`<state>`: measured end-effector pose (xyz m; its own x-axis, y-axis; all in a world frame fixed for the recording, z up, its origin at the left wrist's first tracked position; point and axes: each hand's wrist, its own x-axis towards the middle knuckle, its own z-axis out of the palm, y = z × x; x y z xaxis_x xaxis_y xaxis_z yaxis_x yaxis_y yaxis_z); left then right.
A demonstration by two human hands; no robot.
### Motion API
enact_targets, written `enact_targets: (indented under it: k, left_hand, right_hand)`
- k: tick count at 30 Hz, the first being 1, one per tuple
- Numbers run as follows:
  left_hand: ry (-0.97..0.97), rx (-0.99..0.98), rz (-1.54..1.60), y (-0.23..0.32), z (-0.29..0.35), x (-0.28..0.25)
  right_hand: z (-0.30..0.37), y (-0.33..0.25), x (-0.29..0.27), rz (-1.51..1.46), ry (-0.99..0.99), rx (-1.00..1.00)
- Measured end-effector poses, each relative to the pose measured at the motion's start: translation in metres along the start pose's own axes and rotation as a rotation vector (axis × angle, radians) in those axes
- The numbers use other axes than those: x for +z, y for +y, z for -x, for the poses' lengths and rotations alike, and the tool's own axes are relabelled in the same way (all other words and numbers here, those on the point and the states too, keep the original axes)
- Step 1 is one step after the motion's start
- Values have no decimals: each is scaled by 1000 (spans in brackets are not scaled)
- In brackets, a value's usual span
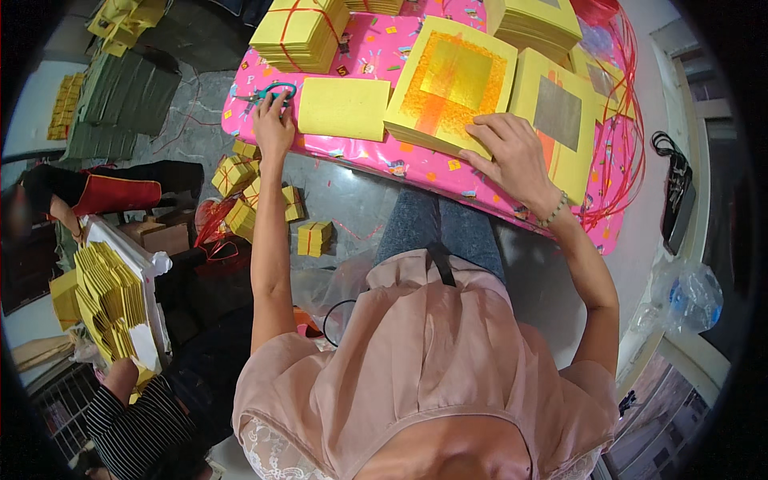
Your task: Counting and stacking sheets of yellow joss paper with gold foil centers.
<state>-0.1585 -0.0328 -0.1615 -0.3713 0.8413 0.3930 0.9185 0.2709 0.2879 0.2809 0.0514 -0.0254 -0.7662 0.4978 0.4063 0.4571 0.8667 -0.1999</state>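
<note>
My left hand (274,128) is at the table's left edge, its fingers closed on the teal handles of a pair of scissors (282,88). The blades point left. Just right of it lies a flat yellow paper sheet (344,108). My right hand (512,156) rests open on the near right corner of a thick stack of yellow paper (456,76), fingers on top and thumb by the front edge. A gold square with an orange border marks the top sheet. Beside that hand is another yellow stack (588,112) with a silver square.
A pink patterned cloth (384,160) covers the table. Bundles tied with red string (296,36) stand at the back; loose red strings (632,160) hang on the right. Small tied bundles (314,238) lie on the floor. At left, another person's arm (120,380) is by folded yellow paper (112,304).
</note>
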Motion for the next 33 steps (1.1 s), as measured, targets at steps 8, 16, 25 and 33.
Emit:
enact_targets:
  k: [8, 16, 25, 33]
  left_hand:
    - [203, 36, 313, 92, -7, -48]
    - [-161, 637, 541, 202, 1, -70]
    - [-335, 570, 541, 202, -4, -67]
    - [-358, 546, 569, 201, -7, -67]
  right_hand:
    - [-1, 5, -3, -107, 5, 12]
    - [-3, 6, 1, -168, 22, 79]
    - [-3, 7, 2, -232, 13, 163]
    - [-2, 6, 3, -251, 22, 184]
